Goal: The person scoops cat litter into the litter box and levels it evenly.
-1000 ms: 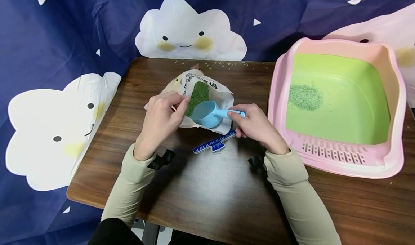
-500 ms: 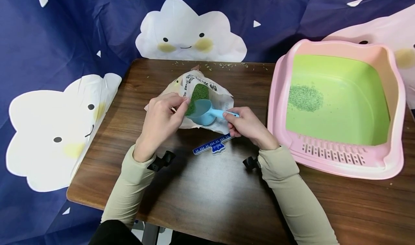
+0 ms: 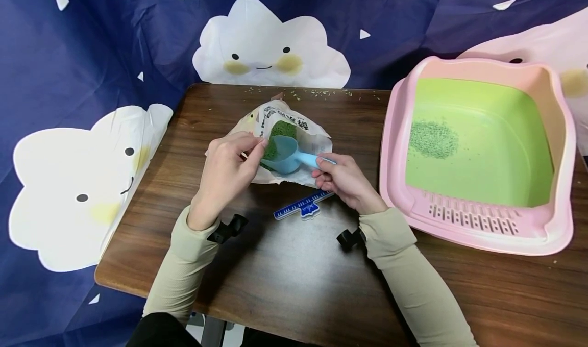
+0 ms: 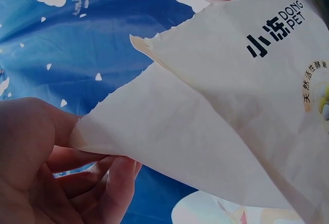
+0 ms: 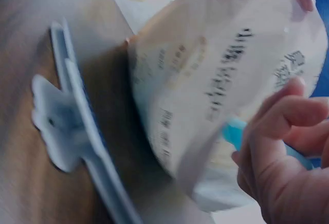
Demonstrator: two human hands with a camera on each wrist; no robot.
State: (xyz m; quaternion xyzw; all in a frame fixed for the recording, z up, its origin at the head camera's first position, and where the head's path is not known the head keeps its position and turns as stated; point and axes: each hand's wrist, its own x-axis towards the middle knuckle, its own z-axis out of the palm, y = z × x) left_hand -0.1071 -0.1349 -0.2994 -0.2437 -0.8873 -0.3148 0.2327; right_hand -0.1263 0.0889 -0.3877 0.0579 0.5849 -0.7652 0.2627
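Note:
A white paper bag [image 3: 317,142] with printed characters stands with its mouth spread, and green pellets [image 3: 284,128] show inside. My left hand [image 3: 226,168] pinches the left corner of its rim; the left wrist view shows the torn paper edge [image 4: 110,113] between thumb and fingers. By its handle, my right hand [image 3: 346,181] grips a light blue scoop [image 3: 287,162]. The scoop's bowl is within the bag's mouth, against the pellets. In the right wrist view, the bag's wall [image 5: 205,59] hides most of the scoop [image 5: 234,133].
A blue piano-keyboard clip [image 3: 300,206] lies on the wooden table [image 3: 285,275] in front of the bag. To the right stands a pink litter box [image 3: 390,148] with a green floor and a patch of green pellets [image 3: 433,139]. Crumbs are scattered along the back edge.
My right hand has moved left, pushing the scoop farther left and deeper into the bag over the pellets. My left hand stays almost still at the bag's rim.

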